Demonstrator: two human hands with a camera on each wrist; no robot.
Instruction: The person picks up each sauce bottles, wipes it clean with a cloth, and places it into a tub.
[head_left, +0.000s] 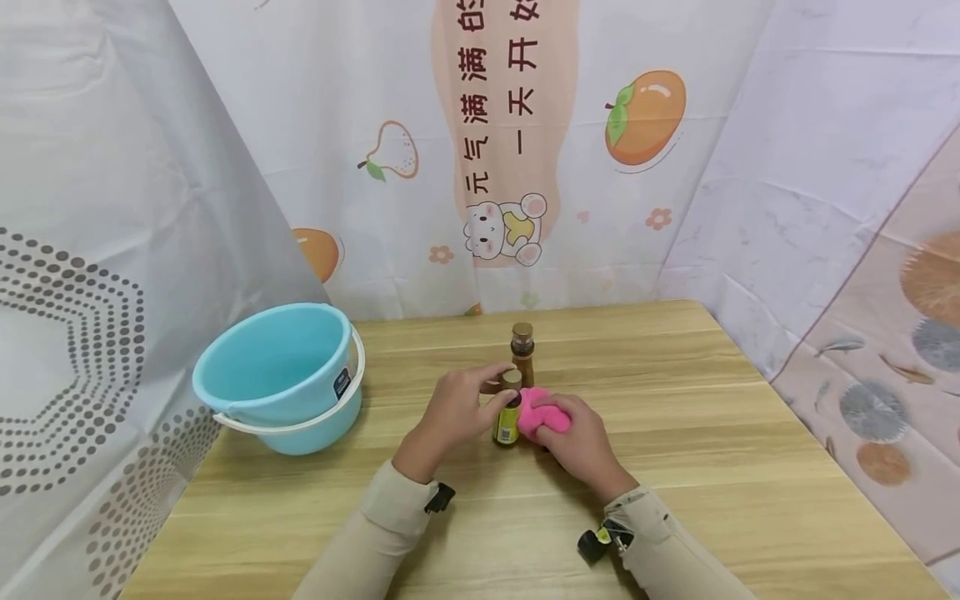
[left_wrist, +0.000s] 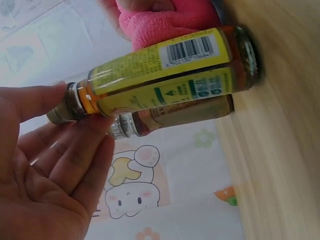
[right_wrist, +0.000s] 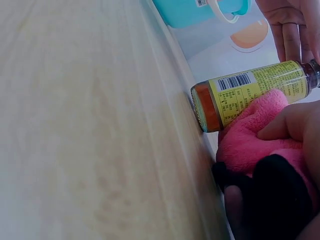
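Note:
My left hand [head_left: 457, 408] pinches the cap and neck of a glass bottle with a yellow-green label [head_left: 507, 423], thumb on one side and fingers on the other. In the left wrist view the label's barcode [left_wrist: 190, 51] faces the camera. My right hand [head_left: 581, 442] grips a bunched pink cloth [head_left: 542, 415], which lies against the bottle's side. A black piece [right_wrist: 280, 195] shows below the cloth in the right wrist view. Close behind stands a second capped bottle [head_left: 522, 346], its lower part hidden by the first bottle and my hands.
A light blue bucket [head_left: 341, 414] with a white handle [head_left: 358, 358] stands at the table's left. The wood-grain table [head_left: 675, 392] ends at a printed curtain [head_left: 375, 250] behind, with more sheeting along both sides.

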